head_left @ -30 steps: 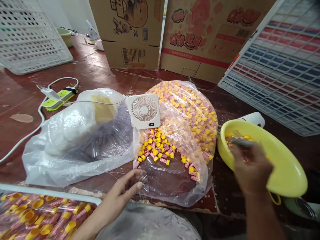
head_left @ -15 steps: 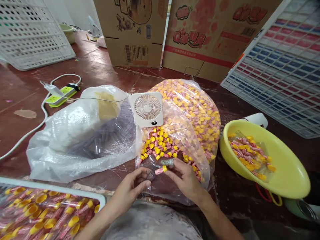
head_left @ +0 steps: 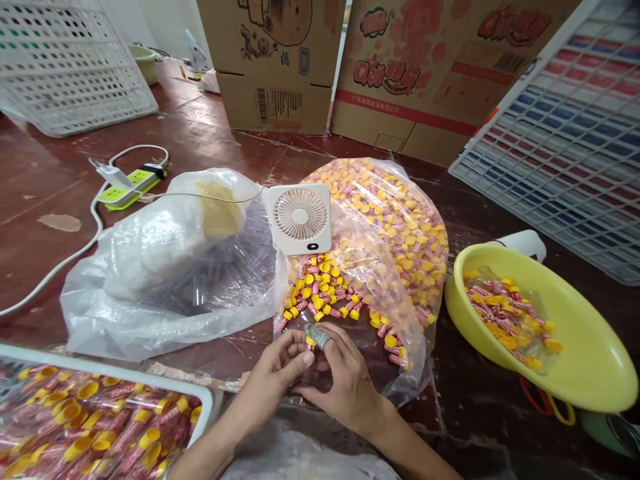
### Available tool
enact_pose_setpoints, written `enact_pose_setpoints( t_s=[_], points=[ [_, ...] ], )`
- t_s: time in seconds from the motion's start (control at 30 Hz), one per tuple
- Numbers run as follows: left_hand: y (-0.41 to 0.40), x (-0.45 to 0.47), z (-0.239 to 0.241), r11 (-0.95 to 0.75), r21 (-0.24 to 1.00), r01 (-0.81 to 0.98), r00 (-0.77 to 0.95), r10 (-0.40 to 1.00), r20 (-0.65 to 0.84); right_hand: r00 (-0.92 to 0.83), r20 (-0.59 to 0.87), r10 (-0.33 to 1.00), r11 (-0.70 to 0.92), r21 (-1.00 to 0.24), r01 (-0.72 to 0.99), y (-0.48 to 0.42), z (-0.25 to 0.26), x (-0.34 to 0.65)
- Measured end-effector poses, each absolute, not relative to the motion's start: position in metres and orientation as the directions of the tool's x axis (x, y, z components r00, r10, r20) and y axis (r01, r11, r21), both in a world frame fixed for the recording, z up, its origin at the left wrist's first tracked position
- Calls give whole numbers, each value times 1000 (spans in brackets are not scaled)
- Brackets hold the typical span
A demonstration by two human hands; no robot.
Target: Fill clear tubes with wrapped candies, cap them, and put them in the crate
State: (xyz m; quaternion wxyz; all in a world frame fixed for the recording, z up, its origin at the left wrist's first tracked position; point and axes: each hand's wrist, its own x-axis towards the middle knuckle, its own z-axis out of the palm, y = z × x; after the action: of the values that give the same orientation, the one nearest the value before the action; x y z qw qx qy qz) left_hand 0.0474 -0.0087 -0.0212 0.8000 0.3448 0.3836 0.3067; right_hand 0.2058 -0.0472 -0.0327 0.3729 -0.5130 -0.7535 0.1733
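In front of me my left hand (head_left: 285,363) is closed, thumb and fingers pinched round a clear plastic tube that they mostly hide. A small yellow cap (head_left: 311,342) with a pink wrapped piece shows at the tube's upper end. My right hand (head_left: 345,370) meets the left one; its index finger, wound in a grey wrap (head_left: 318,335), presses over the cap, and the thumb lies lower by the left palm. Just beyond are loose yellow-capped pink pieces (head_left: 320,287) at the mouth of a clear bag (head_left: 417,340). Left of them an open bag (head_left: 165,343) contains clear tubes (head_left: 215,277).
A white fan (head_left: 300,217) stands between the bags, its cable running to a green power strip (head_left: 130,187). At front left is a white-rimmed tray (head_left: 205,400) of capped tubes. A yellow basin (head_left: 580,347) sits right. Cardboard boxes (head_left: 400,113) and crates (head_left: 550,153) stand behind.
My right hand has moved left and brought the yellow-capped piece to the tube in my left hand. The two hands now touch. The whole view has shifted slightly.
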Motion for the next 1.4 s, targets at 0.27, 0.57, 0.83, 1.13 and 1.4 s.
enact_pose_setpoints(
  t_s=[0.27,0.57,0.83,1.13,1.4],
  points=[
    [-7,45,-24,630,723,-284,556,722,-411,-213,371,904,416,-650,636,-43,-32,209],
    [-2,23,-22,546,803,-237,488,782,-387,-137,173,975,180,-271,946,-6,-50,253],
    [5,0,-17,338,935,107,375,858,-353,-188,133,973,205,-126,971,-3,-68,240],
    [32,-48,11,-64,806,588,221,972,-84,-65,236,970,169,-454,875,-12,-70,249],
    [106,-74,3,13,17,1000,-12,996,-84,71,-70,995,-95,-884,457,-14,-59,241]
  ],
)
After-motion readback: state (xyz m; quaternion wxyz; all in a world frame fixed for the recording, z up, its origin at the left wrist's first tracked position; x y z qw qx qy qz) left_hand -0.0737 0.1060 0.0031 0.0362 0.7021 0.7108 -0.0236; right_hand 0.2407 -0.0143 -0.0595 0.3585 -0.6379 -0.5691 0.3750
